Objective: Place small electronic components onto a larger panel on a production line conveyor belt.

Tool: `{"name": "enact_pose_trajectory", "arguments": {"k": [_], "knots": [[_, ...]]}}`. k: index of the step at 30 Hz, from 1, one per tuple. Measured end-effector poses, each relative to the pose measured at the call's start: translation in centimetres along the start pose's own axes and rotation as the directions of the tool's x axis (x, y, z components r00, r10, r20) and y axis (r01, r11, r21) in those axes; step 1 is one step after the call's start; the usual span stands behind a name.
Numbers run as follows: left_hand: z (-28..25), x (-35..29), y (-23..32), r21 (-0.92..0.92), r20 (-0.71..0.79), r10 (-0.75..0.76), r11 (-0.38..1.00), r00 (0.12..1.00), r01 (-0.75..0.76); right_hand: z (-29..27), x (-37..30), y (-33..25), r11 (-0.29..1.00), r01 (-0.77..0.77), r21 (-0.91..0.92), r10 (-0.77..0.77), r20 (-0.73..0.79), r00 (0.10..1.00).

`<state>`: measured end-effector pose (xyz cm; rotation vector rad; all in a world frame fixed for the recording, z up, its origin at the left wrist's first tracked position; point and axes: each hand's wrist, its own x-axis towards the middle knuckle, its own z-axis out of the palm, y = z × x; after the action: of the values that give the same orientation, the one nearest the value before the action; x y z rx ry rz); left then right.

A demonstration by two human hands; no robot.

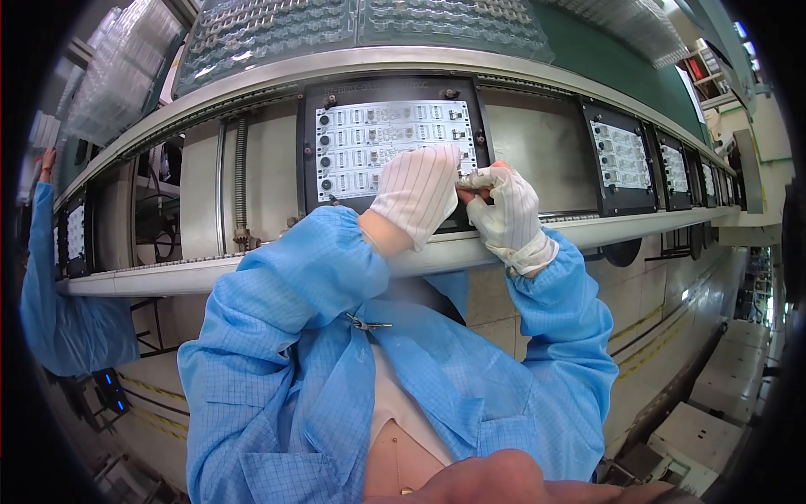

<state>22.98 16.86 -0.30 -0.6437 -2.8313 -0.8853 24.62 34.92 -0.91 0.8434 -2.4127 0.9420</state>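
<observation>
Factory floor with a metal-railed conveyor (168,281) across the middle, a green bench surface (592,63) behind. On that bench, clear plastic trays (277,34) with rows of moulded pockets; at upper left, a tall stack of similar clear trays (126,71). On the conveyor, before the wearer, a black fixture plate (386,87) bearing four white strip-shaped circuit boards (395,134), one above another, with dark round components near their left ends. Just above the right part of the lower boards, the left hand (417,195) in a striped white glove, back upward, fingers curled inward; fingertips mostly hidden, grip impossible to tell. Close beside, near the plate's lower right corner, the right hand (502,206), likewise gloved but with bare fingertips, thumb and fingers drawn narrowly together toward the left hand; anything pinched between too small to tell. Farther right along the conveyor, more black plates with white boards (621,155). At far left, another person's blue sleeve (38,227), arm extended beside the line. Below, pale flooring with yellow lines (638,323).
</observation>
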Motion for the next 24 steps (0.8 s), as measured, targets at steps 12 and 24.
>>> {"name": "enact_pose_trajectory", "arguments": {"k": [12, 24], "knots": [[1.8, -3.9, 1.7, 0.117, -0.157, 0.202, 0.976, 0.967, -0.185, -0.1, -2.3, -2.1, 0.898, -0.434, 0.070, 0.438, -0.060, 0.897], [2.0, -3.5, 1.0, -0.083, -0.109, 0.168, 0.981, 0.980, -0.177, 0.7, -2.3, -2.7, 0.859, -0.512, 0.026, 0.511, -0.132, 0.850]]}}
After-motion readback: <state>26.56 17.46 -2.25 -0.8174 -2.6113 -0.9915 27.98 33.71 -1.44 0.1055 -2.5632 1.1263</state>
